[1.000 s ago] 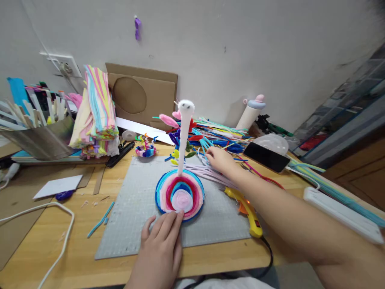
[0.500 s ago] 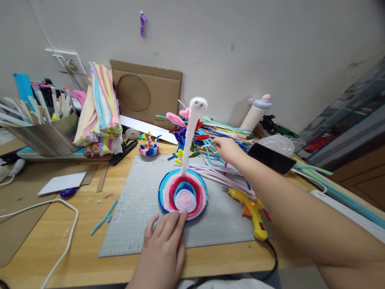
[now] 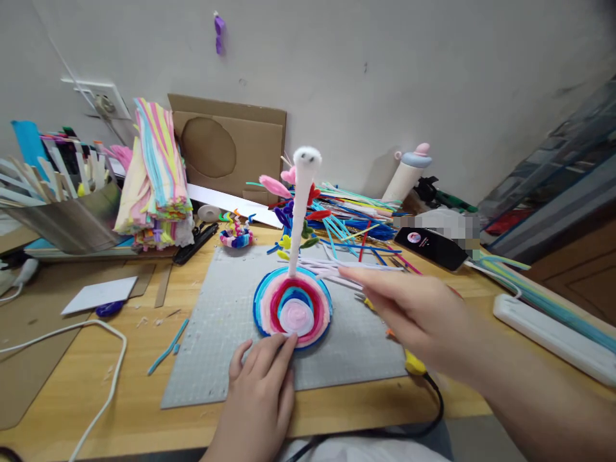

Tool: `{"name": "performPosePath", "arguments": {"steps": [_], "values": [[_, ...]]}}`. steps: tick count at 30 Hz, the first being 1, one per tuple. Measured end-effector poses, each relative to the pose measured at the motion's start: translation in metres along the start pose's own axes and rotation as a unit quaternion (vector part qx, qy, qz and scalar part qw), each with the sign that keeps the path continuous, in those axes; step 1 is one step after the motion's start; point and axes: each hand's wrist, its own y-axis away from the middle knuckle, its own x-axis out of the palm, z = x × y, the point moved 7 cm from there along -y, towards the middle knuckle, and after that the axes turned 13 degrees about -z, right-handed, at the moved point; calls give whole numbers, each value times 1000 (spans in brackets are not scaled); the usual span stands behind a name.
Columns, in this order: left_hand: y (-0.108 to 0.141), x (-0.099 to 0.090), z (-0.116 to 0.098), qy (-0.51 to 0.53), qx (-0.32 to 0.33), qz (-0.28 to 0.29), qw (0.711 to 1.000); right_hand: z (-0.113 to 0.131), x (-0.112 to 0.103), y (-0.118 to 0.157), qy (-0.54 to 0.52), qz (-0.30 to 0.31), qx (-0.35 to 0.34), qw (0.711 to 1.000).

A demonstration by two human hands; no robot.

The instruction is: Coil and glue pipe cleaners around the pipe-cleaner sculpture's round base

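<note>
A round disc of coiled pipe cleaners (image 3: 315,285), ringed in blue, pink and red with a pale lilac coil on it, lies on the grey cutting mat (image 3: 212,321). A fuzzy white neck (image 3: 299,212) with two dark eyes rises from its far side. My left hand (image 3: 260,385) is at the near edge, its fingertips closed on the rim. To the right of the disc, my right hand (image 3: 404,305) pinches the end of a thin pale pipe cleaner (image 3: 328,276). Partly hidden beneath that hand is a yellow hot glue gun (image 3: 414,364).
Loose pipe cleaners (image 3: 346,224) heap at the back, beside a black phone (image 3: 430,249) with a lit screen. A cream bottle (image 3: 407,176) stands behind. Striped pipe-cleaner bundles (image 3: 156,167) and a metal bin of sticks (image 3: 72,215) occupy the left. A white power strip (image 3: 553,340) lies right.
My right hand has come back from the heap toward me, with the pale pipe cleaner at its fingertips, and now covers much of the glue gun. The phone screen has lit up.
</note>
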Motion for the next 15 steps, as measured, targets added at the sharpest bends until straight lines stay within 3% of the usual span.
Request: {"name": "performPosePath", "arguments": {"steps": [2,6,12,15], "values": [[-1,-2,6,-4,0,11,1000,2,11,24,-40,14,50,998],[-8,-5,19,12,-22,5,1000,-17,40,58,-75,55,190,977],[-21,3,33,43,-79,4,996,-20,71,53,-157,17,186,970],[-23,7,41,47,-122,8,991,-20,92,47,-216,38,226,949]]}}
